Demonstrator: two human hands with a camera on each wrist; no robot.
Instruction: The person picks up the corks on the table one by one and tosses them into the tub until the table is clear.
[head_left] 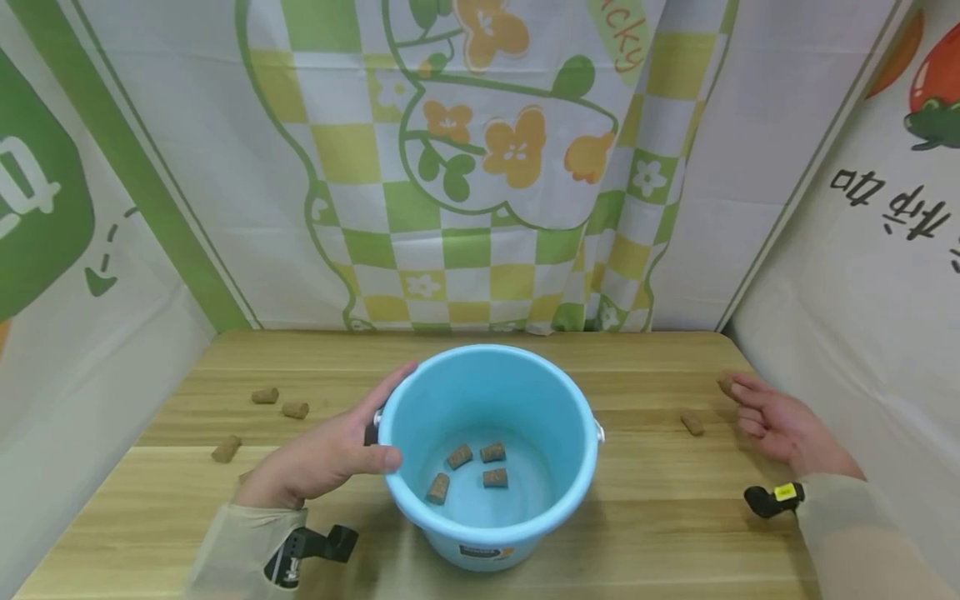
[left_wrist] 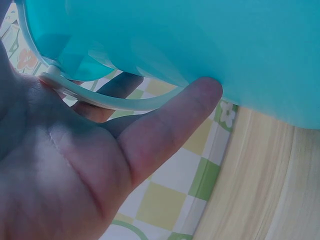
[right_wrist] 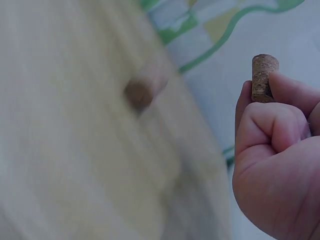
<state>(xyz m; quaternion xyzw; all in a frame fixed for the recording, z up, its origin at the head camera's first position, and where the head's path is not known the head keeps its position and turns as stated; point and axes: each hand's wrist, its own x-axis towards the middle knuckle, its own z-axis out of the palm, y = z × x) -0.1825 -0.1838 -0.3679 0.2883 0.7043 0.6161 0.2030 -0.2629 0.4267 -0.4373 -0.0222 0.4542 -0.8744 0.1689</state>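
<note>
A light-blue bucket point(head_left: 486, 533) stands upright on the table, with several cork stoppers point(head_left: 495, 478) lying on its floor. My left hand point(head_left: 318, 457) rests on the bucket's left side, thumb and fingers spread along the wall near the rim. In the left wrist view its straight thumb point(left_wrist: 170, 125) touches the blue wall, and the white bucket handle point(left_wrist: 120, 102) runs past the other fingers. Out at the table's right edge, my right hand point(head_left: 783, 425) pinches a cork stopper point(right_wrist: 264, 75) between thumb and fingers. Another cork point(head_left: 692, 422) lies just left of that hand.
Loose corks point(head_left: 227, 449) lie on the wooden table point(head_left: 660, 517) to the left, one partly hidden by my left wrist. A patterned curtain point(head_left: 480, 250) hangs along the back edge, with white cloth walls point(head_left: 847, 275) on both sides.
</note>
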